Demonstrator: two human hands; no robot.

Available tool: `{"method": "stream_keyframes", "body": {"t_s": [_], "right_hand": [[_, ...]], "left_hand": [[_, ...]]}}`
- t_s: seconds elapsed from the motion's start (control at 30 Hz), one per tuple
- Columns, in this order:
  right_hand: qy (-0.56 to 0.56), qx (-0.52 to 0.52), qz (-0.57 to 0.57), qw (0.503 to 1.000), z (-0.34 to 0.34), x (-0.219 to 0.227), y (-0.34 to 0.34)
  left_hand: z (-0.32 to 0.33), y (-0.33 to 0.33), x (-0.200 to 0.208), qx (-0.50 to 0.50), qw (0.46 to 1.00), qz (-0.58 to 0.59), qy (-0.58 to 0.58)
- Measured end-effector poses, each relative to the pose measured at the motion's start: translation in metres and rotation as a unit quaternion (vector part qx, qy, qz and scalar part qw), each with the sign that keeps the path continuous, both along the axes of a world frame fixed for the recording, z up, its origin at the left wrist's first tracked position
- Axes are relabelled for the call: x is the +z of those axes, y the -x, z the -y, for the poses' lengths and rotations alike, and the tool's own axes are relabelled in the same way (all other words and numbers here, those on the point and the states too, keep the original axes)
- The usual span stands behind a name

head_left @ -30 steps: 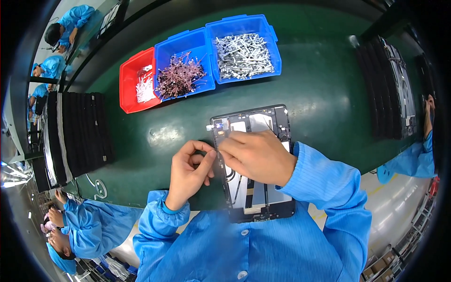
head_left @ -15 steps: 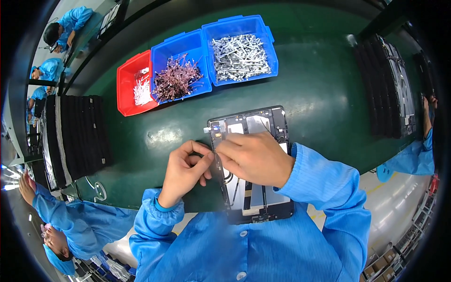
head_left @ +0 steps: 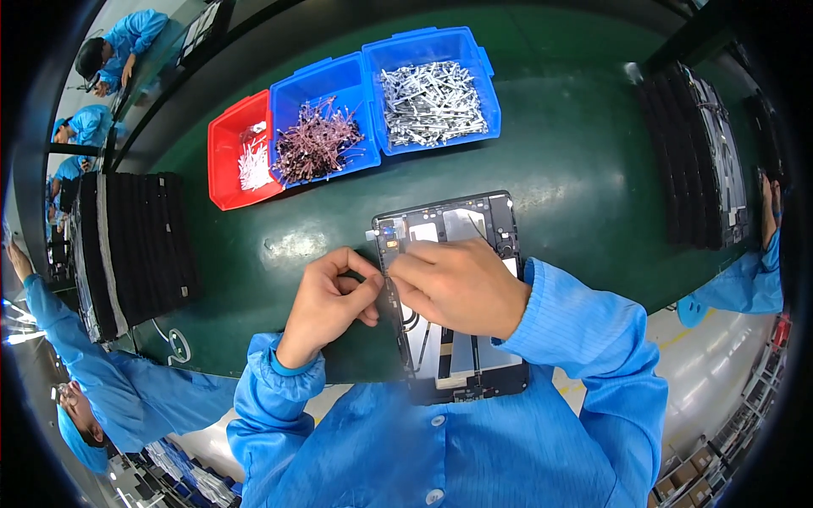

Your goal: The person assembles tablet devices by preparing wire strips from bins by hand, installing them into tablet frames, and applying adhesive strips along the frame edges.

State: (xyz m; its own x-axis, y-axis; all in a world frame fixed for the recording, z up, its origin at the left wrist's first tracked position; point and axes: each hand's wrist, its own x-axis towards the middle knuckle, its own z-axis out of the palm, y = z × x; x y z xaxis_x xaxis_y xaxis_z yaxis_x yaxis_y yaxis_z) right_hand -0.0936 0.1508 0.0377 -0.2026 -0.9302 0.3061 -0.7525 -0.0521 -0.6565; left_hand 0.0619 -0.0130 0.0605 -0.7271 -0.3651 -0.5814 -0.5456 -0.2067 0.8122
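We have the open tablet frame lying flat near the front edge of the desk, its lower end reaching over that edge toward us. Our right hand rests across it, fingers curled and pressing near its left rim; our left hand pinches at that same rim — what it grips is too small to tell. We should keep the frame pinned flat and work with fingertips only — small parts here probably bend easily.

The green table carries three parts bins, black trays and a tablet frame.
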Motion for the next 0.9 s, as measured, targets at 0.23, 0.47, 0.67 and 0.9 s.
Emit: {"method": "stream_keyframes", "body": {"t_s": [0.23,0.47,0.67,0.9], "right_hand": [[0.003,0.005,0.012,1.000,0.000,0.004,-0.001],[-0.015,-0.044,0.046,0.998,-0.008,0.016,-0.002],[-0.053,-0.061,0.025,0.996,-0.007,0.017,-0.006],[-0.020,-0.128,0.118,0.985,0.027,0.040,0.053]], "left_hand": [[-0.003,-0.003,-0.004,0.011,1.000,-0.013,0.004],[-0.005,-0.003,-0.008,0.006,0.999,-0.047,-0.001],[-0.003,0.001,-0.005,-0.004,0.998,-0.062,0.010],[-0.001,0.008,-0.018,-0.034,0.995,-0.088,0.026]]}}
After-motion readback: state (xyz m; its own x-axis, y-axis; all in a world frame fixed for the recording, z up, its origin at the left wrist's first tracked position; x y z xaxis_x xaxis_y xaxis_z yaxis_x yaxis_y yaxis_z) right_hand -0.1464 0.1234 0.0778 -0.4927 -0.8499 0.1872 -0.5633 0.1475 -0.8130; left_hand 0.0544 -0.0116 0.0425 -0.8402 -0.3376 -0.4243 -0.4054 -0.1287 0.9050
